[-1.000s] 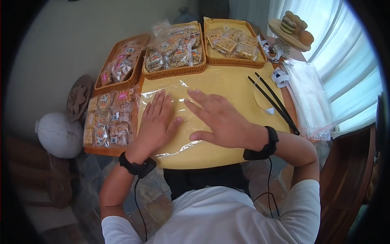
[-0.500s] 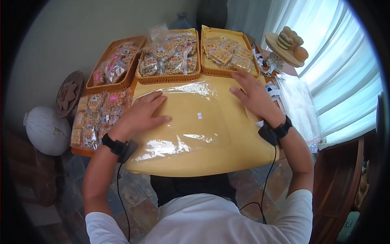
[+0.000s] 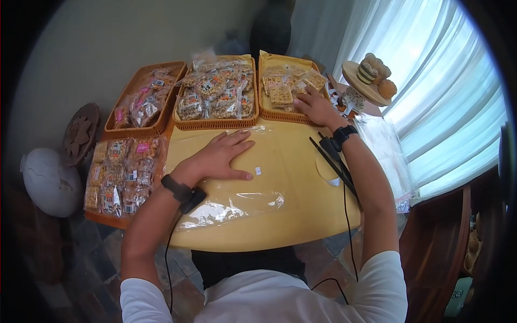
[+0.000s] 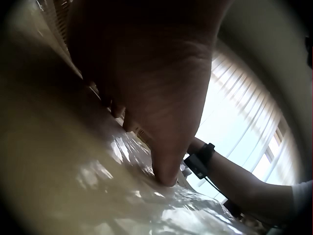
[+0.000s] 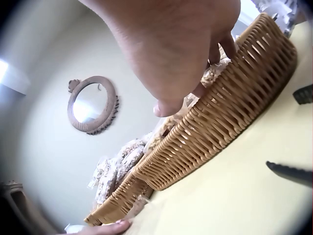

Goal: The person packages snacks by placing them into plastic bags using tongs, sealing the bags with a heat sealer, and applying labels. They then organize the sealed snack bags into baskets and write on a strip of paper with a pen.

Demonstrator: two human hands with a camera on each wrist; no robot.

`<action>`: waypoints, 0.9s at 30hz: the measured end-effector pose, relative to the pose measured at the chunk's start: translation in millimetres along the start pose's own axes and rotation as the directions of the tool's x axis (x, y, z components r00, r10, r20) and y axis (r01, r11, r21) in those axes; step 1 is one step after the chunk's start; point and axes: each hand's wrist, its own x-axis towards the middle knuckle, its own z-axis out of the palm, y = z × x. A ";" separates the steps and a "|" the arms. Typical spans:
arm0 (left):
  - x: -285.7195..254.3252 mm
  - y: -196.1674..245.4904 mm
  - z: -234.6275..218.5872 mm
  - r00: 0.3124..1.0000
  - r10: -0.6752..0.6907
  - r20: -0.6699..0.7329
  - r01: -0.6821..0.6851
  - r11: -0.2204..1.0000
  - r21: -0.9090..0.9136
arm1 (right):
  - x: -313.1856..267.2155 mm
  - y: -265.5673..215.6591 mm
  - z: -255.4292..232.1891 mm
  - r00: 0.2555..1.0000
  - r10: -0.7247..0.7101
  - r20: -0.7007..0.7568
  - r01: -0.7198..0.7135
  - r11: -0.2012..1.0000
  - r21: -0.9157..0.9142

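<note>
My left hand [image 3: 221,156] lies with spread fingers on a large clear plastic bag [image 3: 226,210], flat on the yellow tabletop cover. A small white label [image 3: 258,171] shows just beyond the left thumb. In the left wrist view, the thumb [image 4: 165,169] rests at the shiny film. My right hand [image 3: 316,107] reaches over the front rim of the right wicker basket [image 5: 220,115], its fingers among wrapped snack squares [image 3: 280,95]. The thumb [image 5: 168,105] is extended and apart from the fingers, whose tips are partly hidden behind the rim.
Two more baskets of wrapped snacks, the middle one [image 3: 215,124] and the left one [image 3: 137,131], stand alongside. Packed snack bags [image 3: 116,177] lie at the left edge. Black tongs [image 3: 331,161] lie under the right forearm. Clear bags [image 3: 385,156] lie right, below a cake stand [image 3: 358,89].
My right hand has moved from above the plastic bag, up and right, into the right basket. The left hand stays on the bag, its fingers now more spread and further toward the middle.
</note>
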 end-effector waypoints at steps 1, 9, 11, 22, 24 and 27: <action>-0.3 -2.7 0.6 1.000 0.001 0.001 -0.001 1.000 -0.006 | -0.3 -1.5 3.3 1.000 0.002 0.005 -0.002 1.000 -0.002; -9.8 -13.5 -1.1 0.999 -0.029 0.039 0.030 0.999 -0.029 | -10.9 -51.2 15.2 0.913 -0.385 -0.133 0.395 0.917 0.061; -13.7 -11.8 -0.3 0.999 -0.036 0.029 0.038 0.998 -0.043 | -14.3 -59.3 5.7 0.906 -0.419 -0.063 0.424 0.901 0.094; -24.1 -5.9 20.2 0.997 -0.019 -0.079 0.009 0.993 -0.119 | -107.5 -139.3 32.2 0.898 -0.431 0.087 0.328 0.789 0.520; -23.0 -7.7 26.8 0.993 0.026 -0.117 -0.031 0.999 -0.042 | -108.7 -140.8 44.5 0.897 -0.432 0.097 0.325 0.791 0.518; -22.7 -11.2 32.7 0.990 0.038 -0.135 -0.040 0.999 -0.012 | -107.0 -138.5 50.7 0.901 -0.413 0.132 0.293 0.804 0.518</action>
